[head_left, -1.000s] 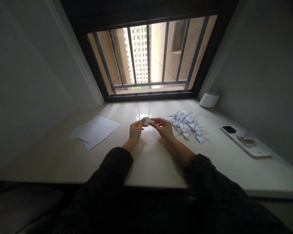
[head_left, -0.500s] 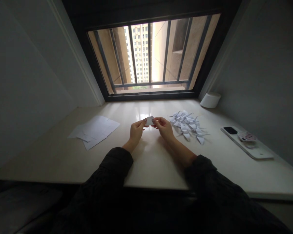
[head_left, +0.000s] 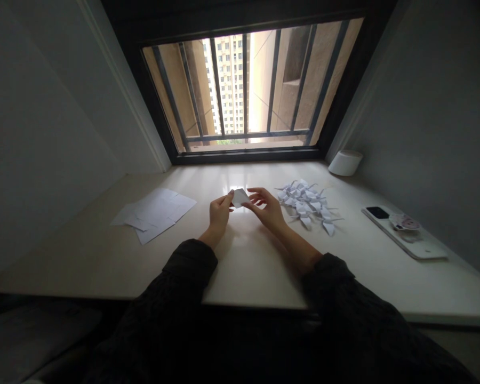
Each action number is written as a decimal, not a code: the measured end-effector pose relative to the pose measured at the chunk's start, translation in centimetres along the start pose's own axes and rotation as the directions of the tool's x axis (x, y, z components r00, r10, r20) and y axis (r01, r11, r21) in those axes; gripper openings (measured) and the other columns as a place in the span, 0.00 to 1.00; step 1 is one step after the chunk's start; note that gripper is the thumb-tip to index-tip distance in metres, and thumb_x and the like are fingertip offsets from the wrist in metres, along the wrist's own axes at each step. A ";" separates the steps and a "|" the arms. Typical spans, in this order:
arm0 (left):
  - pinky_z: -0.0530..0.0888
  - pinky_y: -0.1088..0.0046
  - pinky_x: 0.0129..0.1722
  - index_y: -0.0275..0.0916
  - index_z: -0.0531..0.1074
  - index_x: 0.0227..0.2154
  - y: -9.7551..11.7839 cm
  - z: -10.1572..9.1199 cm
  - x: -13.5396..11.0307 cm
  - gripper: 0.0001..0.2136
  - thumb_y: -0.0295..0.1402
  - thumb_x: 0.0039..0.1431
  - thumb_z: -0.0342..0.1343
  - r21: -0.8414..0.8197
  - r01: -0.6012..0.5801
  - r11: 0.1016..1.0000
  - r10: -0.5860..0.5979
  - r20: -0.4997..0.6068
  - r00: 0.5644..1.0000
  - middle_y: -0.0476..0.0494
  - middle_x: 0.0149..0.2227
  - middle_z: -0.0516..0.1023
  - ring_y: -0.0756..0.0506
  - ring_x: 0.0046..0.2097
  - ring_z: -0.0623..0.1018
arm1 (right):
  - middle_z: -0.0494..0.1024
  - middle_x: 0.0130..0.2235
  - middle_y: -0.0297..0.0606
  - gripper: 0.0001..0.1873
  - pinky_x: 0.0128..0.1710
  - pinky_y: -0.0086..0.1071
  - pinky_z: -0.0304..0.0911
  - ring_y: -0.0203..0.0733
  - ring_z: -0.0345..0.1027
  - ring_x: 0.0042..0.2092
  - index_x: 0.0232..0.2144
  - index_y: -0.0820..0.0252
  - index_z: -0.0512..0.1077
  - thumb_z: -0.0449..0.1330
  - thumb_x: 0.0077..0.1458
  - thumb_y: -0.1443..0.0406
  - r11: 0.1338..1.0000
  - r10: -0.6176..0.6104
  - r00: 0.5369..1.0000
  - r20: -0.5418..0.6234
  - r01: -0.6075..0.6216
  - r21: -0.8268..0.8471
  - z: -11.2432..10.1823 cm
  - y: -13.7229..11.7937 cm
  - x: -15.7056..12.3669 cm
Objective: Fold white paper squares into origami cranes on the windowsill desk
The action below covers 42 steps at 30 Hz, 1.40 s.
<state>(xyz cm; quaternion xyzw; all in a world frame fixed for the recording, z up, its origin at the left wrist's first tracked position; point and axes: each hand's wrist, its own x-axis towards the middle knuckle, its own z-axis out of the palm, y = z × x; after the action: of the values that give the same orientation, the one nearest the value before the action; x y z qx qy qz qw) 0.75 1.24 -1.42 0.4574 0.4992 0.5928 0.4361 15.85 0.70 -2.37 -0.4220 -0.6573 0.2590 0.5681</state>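
**Both hands pinch a small folded paper above the table**

The left hand [head_left: 218,213] and the right hand [head_left: 269,209] meet over the middle of the pale table [head_left: 256,266], a little way in front of the barred window [head_left: 246,90]. Between them sits a small folded piece of white paper [head_left: 238,197], raised off the table surface. The left hand's grip is closed on the paper's left edge, thumb and forefinger pressed together on it. The right hand's grip is on the paper's right side; its thumb and first finger touch the fold while the other fingers [head_left: 260,192] are spread loosely above it. The paper is too small to tell what fold it has reached.

Dark sleeves [head_left: 192,261] cover both forearms down to the wrists, which rest near the table's near edge.

To the left of the hands, well apart from them, lies a loose stack of flat white sheets [head_left: 154,213], fanned slightly across one another. To the right, just beyond the right hand, is a heap of finished folded paper cranes [head_left: 307,205], their pointed wings and tails sticking out in all directions. Farther right a white phone [head_left: 404,232] lies flat, camera side up, with a round pink-printed sticker or grip on its back. A short white cylinder [head_left: 344,162] stands in the far right corner by the wall.
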 end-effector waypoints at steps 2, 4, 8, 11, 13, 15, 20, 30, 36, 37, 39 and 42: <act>0.67 0.75 0.27 0.35 0.79 0.29 -0.1 -0.1 0.1 0.20 0.50 0.47 0.58 0.011 -0.003 1.000 0.003 -0.018 1.000 0.43 0.26 0.77 0.48 0.29 0.75 | 0.78 0.38 0.38 0.19 0.41 0.40 0.65 0.45 0.70 0.38 0.42 0.53 0.73 0.66 0.47 0.56 0.964 -0.181 0.984 0.001 0.177 -0.200 -0.5 -0.5 0.0; 0.67 0.74 0.27 0.35 0.79 0.32 -0.1 -0.1 0.1 0.20 0.49 0.48 0.58 0.017 -0.003 1.000 0.003 -0.011 1.000 0.42 0.28 0.78 0.47 0.30 0.76 | 0.78 0.39 0.39 0.15 0.44 0.42 0.63 0.47 0.67 0.42 0.40 0.52 0.75 0.65 0.49 0.59 0.885 -0.306 0.949 0.074 0.313 -0.346 -0.8 -0.8 -0.1; 0.67 0.73 0.29 0.35 0.78 0.37 0.1 -0.1 0.0 0.21 0.49 0.50 0.57 0.036 0.008 0.999 -0.010 0.041 0.999 0.40 0.32 0.79 0.45 0.32 0.78 | 0.78 0.37 0.36 0.06 0.41 0.41 0.63 0.46 0.66 0.40 0.34 0.49 0.78 0.61 0.54 0.62 0.811 -0.369 0.926 0.084 0.364 -0.457 -0.8 -0.5 -0.2; 0.69 0.72 0.32 0.37 0.77 0.42 0.5 0.0 -0.2 0.23 0.50 0.53 0.54 0.037 -0.008 0.999 0.004 0.098 0.995 0.39 0.38 0.80 0.44 0.37 0.78 | 0.78 0.34 0.36 0.05 0.40 0.40 0.64 0.45 0.66 0.39 0.32 0.50 0.78 0.61 0.54 0.62 0.852 -0.346 0.938 0.021 0.323 -0.413 -0.5 -0.3 -0.2; 0.70 0.71 0.35 0.38 0.74 0.46 0.7 0.1 -0.3 0.24 0.50 0.54 0.53 0.028 -0.055 0.998 0.050 0.157 0.986 0.39 0.43 0.78 0.43 0.42 0.77 | 0.78 0.34 0.36 0.05 0.41 0.40 0.64 0.44 0.67 0.38 0.31 0.51 0.78 0.62 0.52 0.61 0.900 -0.304 0.952 -0.044 0.272 -0.339 -0.3 -0.3 -0.2; 0.70 0.71 0.38 0.40 0.71 0.50 0.9 0.1 -0.4 0.26 0.49 0.53 0.55 0.010 -0.108 0.994 0.103 0.222 0.970 0.40 0.47 0.77 0.42 0.45 0.75 | 0.78 0.33 0.36 0.05 0.42 0.40 0.63 0.43 0.68 0.38 0.30 0.51 0.78 0.63 0.51 0.59 0.948 -0.235 0.966 -0.106 0.203 -0.245 -0.2 -0.4 -0.1; 0.71 0.70 0.41 0.41 0.64 0.57 0.8 0.3 -0.7 0.33 0.44 0.48 0.63 -0.064 -0.181 0.981 0.191 0.268 0.944 0.40 0.43 0.78 0.44 0.43 0.76 | 0.78 0.33 0.36 0.09 0.40 0.39 0.62 0.43 0.70 0.38 0.28 0.51 0.78 0.64 0.48 0.55 0.995 -0.069 0.989 -0.131 0.058 -0.087 0.1 -0.3 -0.1; 0.74 0.68 0.40 0.38 0.70 0.48 1.0 -0.5 0.4 0.26 0.39 0.44 0.66 -0.065 -0.213 0.975 0.222 0.357 0.908 0.44 0.35 0.78 0.46 0.36 0.78 | 0.78 0.30 0.33 0.11 0.42 0.39 0.60 0.43 0.70 0.37 0.24 0.52 0.77 0.66 0.44 0.53 0.999 0.035 0.999 -0.024 -0.035 -0.028 -0.3 -0.4 0.3; 0.74 0.68 0.39 0.37 0.71 0.47 1.6 -1.3 0.7 0.25 0.39 0.44 0.66 0.032 -0.272 0.962 0.236 0.409 0.882 0.43 0.35 0.78 0.45 0.35 0.78 | 0.78 0.31 0.34 0.11 0.39 0.37 0.60 0.42 0.69 0.36 0.26 0.53 0.77 0.65 0.45 0.53 1.000 0.028 0.999 0.016 -0.028 -0.012 -0.9 0.0 0.7; 0.74 0.67 0.39 0.37 0.71 0.47 1.7 -1.4 0.7 0.25 0.38 0.44 0.66 0.048 -0.283 0.958 0.238 0.417 0.877 0.42 0.36 0.78 0.45 0.35 0.78 | 0.78 0.31 0.34 0.11 0.38 0.37 0.61 0.42 0.68 0.36 0.26 0.53 0.77 0.65 0.46 0.54 1.000 0.020 1.000 0.011 -0.019 -0.023 -1.0 -0.1 0.7; 0.74 0.67 0.38 0.37 0.71 0.46 1.8 -1.6 0.8 0.24 0.38 0.44 0.66 0.066 -0.285 0.956 0.231 0.431 0.872 0.41 0.36 0.78 0.46 0.35 0.78 | 0.78 0.30 0.35 0.10 0.38 0.38 0.61 0.43 0.68 0.36 0.27 0.53 0.77 0.64 0.48 0.54 0.996 -0.036 0.999 -0.030 0.034 -0.081 -1.2 -0.4 0.6; 0.74 0.67 0.37 0.36 0.72 0.45 1.7 -1.5 0.9 0.24 0.38 0.43 0.67 0.041 -0.232 0.972 0.190 0.449 0.873 0.42 0.34 0.79 0.46 0.33 0.78 | 0.76 0.33 0.37 0.07 0.43 0.41 0.60 0.45 0.66 0.40 0.28 0.53 0.75 0.63 0.51 0.57 0.943 -0.229 0.967 -0.108 0.194 -0.270 -1.5 -1.4 0.3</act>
<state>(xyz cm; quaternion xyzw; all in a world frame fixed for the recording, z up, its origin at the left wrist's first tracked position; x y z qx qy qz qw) -1.02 1.64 0.27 0.6514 0.3614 0.4937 0.4488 16.96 0.04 -0.70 -0.4358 -0.6859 0.0792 0.5774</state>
